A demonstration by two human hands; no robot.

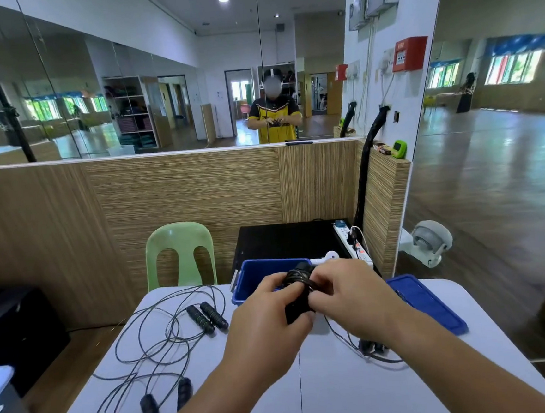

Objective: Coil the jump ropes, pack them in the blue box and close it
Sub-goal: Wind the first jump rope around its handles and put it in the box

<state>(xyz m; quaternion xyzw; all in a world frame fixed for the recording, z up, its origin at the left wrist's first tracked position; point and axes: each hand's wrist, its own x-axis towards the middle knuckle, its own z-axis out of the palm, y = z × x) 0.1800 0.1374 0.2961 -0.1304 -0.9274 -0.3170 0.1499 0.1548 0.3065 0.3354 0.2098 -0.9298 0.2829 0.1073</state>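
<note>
My left hand (pixel 267 309) and my right hand (pixel 345 295) together grip a black jump rope (pixel 299 281), its cord wound around the handles, just in front of the open blue box (pixel 254 275). A loose end of this rope trails down to the table at the right (pixel 369 349). The blue lid (pixel 427 301) lies flat to the right of the box. Two more black jump ropes lie uncoiled on the left of the white table: one pair of handles (pixel 208 315) near the box, another pair (pixel 165 405) nearer me, with their cords tangled in loops.
A green plastic chair (pixel 180 252) stands behind the table. A black cabinet with a white power strip (pixel 355 242) sits behind the box. A wood-panel partition with a mirror above rises in front. A small fan (pixel 429 242) is on the floor at right.
</note>
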